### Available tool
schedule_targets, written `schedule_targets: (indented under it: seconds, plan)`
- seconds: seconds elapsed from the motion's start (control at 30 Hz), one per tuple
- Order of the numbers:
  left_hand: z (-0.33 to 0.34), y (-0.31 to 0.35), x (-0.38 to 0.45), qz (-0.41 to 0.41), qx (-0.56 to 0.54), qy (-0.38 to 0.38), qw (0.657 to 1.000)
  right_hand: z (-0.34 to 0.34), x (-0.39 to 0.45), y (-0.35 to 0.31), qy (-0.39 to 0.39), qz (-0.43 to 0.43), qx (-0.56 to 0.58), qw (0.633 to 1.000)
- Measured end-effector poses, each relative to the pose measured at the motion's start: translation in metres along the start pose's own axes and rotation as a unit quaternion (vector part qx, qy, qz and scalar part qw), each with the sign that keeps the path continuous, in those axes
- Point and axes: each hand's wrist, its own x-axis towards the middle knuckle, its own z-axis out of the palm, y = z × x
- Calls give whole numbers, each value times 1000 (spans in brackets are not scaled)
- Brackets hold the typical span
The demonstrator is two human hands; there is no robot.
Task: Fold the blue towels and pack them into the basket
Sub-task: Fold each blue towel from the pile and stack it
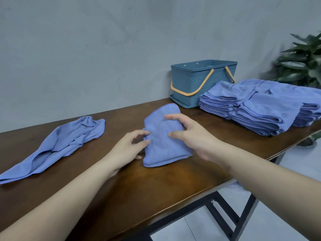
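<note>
A folded blue towel (163, 141) lies at the middle of the brown table (121, 188). My left hand (128, 148) pinches its left edge between thumb and fingers. My right hand (192, 136) grips its right side, fingers over the top and thumb against the near part. An unfolded, crumpled blue towel (57, 145) lies to the left. A blue plastic basket (194, 82) with orange handles stands at the back by the wall. Stacks of folded blue towels (260, 108) sit to the right of the basket.
A grey wall runs behind the table. A green plant (302, 61) stands at the far right beyond the stacks. The table's front edge runs diagonally, with a black metal frame (225, 214) and pale floor below it.
</note>
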Motion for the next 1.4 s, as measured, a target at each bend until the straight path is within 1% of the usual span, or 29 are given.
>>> schedule_targets:
  seconds: [0.07,0.13,0.2,0.27,0.33,0.43,0.5,0.6,0.7,0.8,0.9,0.97,1.0,1.07,1.13,1.23,1.3,1.4]
  plan:
    - [12,12,12,-15,-79,8,997,-15,0,-3,13,-11,3,1000]
    - [26,24,25,-40,-171,-14,984,-29,1,-4,19,-18,20,999]
    - [43,34,36,-79,-297,-60,950,-44,3,-6,21,-19,60,998]
    - [59,41,46,-93,-391,-117,908,-61,6,-10,25,-8,118,993]
    - [72,47,56,-96,-434,-156,882,-79,9,-15,31,9,160,987]
    - [87,53,79,-108,-472,-161,860,-110,12,-17,24,41,199,979]
    - [96,61,97,-107,-491,-147,852,-131,14,-15,26,60,192,979]
    - [111,78,123,-99,-504,-129,848,-162,18,-11,27,71,154,985]
    - [131,99,143,-117,-478,-144,859,-196,21,-10,28,83,140,986]
    - [157,122,159,-139,-406,-178,885,-231,24,-13,17,106,113,988]
    - [185,145,172,-113,-333,-189,917,-267,25,-13,18,129,73,989]
    - [205,158,182,-86,-329,-165,926,-288,26,-11,56,129,48,989]
    - [215,165,187,-74,-338,-150,926,-298,26,-10,86,128,45,987]
    - [235,176,194,-57,-364,-124,922,-315,27,-4,162,132,70,975]
    - [252,186,199,-41,-382,-111,917,-329,25,5,218,141,95,961]
    - [269,193,207,-21,-369,-102,924,-346,19,17,246,147,111,952]
    - [276,195,213,-12,-318,-116,941,-355,14,22,243,135,73,958]
    - [284,191,216,10,-171,-146,974,-364,8,24,240,111,-48,963]
